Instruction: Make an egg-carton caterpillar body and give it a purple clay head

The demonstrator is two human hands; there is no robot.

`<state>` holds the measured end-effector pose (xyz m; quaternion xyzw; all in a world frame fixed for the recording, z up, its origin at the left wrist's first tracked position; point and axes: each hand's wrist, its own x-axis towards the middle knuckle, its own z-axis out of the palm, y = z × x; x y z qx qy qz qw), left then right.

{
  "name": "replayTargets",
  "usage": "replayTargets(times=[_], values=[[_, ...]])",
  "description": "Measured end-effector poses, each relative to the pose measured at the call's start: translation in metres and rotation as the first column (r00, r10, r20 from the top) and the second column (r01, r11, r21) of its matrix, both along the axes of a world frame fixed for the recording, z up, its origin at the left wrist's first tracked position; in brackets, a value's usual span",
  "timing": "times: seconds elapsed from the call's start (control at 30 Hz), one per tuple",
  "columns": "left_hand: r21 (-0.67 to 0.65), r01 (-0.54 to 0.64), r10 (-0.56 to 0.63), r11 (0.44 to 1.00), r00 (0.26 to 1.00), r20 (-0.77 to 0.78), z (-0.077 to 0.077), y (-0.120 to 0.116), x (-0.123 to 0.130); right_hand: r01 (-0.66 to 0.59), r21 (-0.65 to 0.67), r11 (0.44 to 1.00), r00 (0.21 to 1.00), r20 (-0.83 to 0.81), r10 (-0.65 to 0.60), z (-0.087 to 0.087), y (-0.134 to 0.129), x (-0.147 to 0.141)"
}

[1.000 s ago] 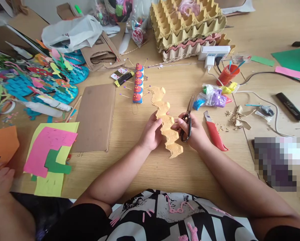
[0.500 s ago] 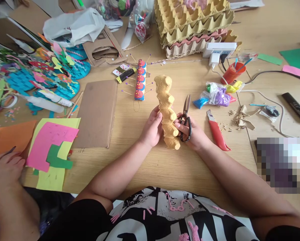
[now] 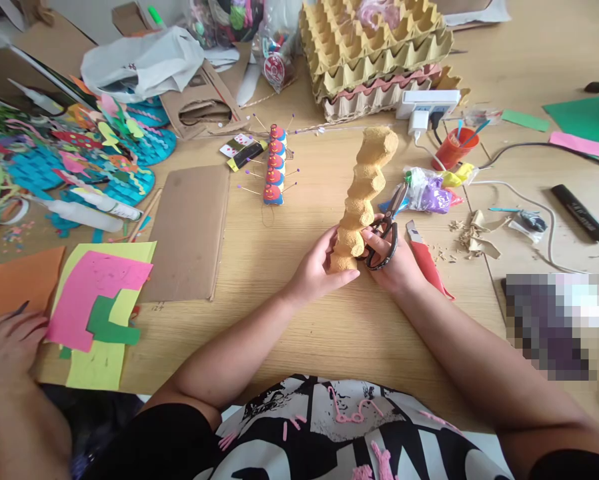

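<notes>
A yellow egg-carton strip [image 3: 363,190], bumpy along its length, is held up over the table and leans to the right at its top. My left hand [image 3: 319,270] is closed around its lower end, thumb across the bottom. My right hand [image 3: 392,260] grips black-handled scissors [image 3: 389,230], whose blades point up and right, slightly apart. Fingertips of that hand also touch the strip's right side. Left of the strip stands a painted red and blue caterpillar [image 3: 275,165] made of similar cups, with purple-tipped sticks. A red utility knife [image 3: 427,260] lies beside my right hand.
Stacked egg trays [image 3: 374,60] stand at the back, near a white power strip [image 3: 427,103]. A cardboard sheet [image 3: 187,233] and coloured paper [image 3: 99,287] lie left. Another person's hand [image 3: 12,340] holds a pen there. An orange cup [image 3: 454,148] and bagged clay [image 3: 432,190] are right.
The egg-carton strip has moved right and up and now tilts rightward. My left hand has shifted to its lower end. The scissors have turned further right, still in my right hand.
</notes>
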<state>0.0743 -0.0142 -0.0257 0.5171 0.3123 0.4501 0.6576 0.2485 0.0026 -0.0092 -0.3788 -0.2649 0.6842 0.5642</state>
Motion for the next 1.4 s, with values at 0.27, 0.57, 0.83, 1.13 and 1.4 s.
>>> replayTargets(times=[0.27, 0.57, 0.83, 1.13, 1.4], values=[[-0.18, 0.085, -0.043, 0.98, 0.973, 0.226, 0.012, 0.008, -0.005, 0.057, 0.1, 0.993, 0.969, 0.236, -0.08, -0.001, -0.001, 0.004], [-0.366, 0.051, 0.095, 0.929, 0.925, 0.369, 0.014, 0.01, -0.015, -0.159, 0.256, 0.954, 0.792, 0.61, -0.032, 0.002, -0.016, 0.006], [-0.564, 0.03, 0.267, 0.825, 0.859, 0.436, 0.027, 0.01, -0.015, -0.305, 0.406, 0.862, 0.523, 0.827, -0.205, -0.007, -0.017, 0.012], [-0.679, 0.011, 0.396, 0.734, 0.806, 0.441, 0.037, 0.011, -0.014, -0.516, 0.486, 0.705, 0.322, 0.873, -0.366, -0.002, -0.021, 0.015], [-0.564, -0.085, 0.344, 0.821, 0.863, 0.37, 0.022, 0.014, -0.016, -0.641, 0.451, 0.621, 0.173, 0.873, -0.455, 0.01, -0.021, 0.018]])
